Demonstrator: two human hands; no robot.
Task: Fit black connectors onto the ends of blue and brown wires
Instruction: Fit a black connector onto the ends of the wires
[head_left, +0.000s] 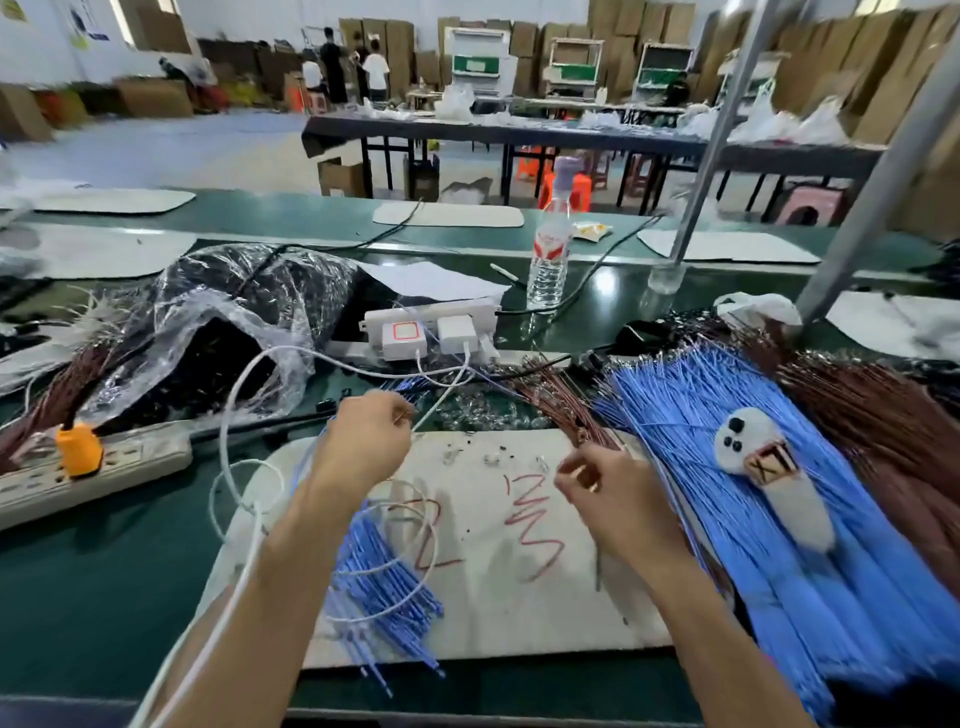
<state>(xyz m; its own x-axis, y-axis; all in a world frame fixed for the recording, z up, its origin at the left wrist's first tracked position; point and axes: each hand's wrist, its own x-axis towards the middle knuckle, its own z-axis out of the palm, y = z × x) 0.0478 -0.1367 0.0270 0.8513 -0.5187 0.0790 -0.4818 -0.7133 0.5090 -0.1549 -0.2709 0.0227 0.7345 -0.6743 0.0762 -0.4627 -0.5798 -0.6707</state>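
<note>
Over the white mat (493, 597), the right hand (602, 488) pinches the near ends of the brown wires (550, 405), fanned beside the blue wires (727, 467) so 1 lifts off easily. The left hand (363, 441) curls in a pinch, likely readying a black connector, though I cannot tell what it holds.

Contents of both grips unclear
What, if anything, the curled left grip (363, 441) and right grip (613, 499) hold is too small to tell; blue wires (857, 571) at lower right run off the frame.

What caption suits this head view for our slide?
Left hand pinches a wire; right hand works beside fanned blue wires and brown wires.
</note>
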